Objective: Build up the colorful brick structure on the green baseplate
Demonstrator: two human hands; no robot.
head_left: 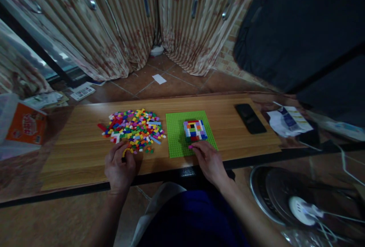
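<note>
A green studded baseplate (175,133) lies on the wooden tabletop, bearing a low square build of multicoloured toy bricks (195,130) with a dark gap in its middle. At the build's near side, my right hand (209,159) pinches a small pink toy brick (190,147) just above the plate. Left of the plate spreads a pile of loose toy bricks (139,127) in many colours. My left hand (121,165) is at its near edge, fingers curled, with a yellow toy brick (128,150) showing between thumb and forefinger. The fingers partly hide that piece.
A black phone (250,118) lies on the right of the wooden table (76,144). Papers and a packet (289,123) are beyond its right end. A plastic tub with an orange label (25,125) stands at the left. A white power strip (302,211) sits low at the right.
</note>
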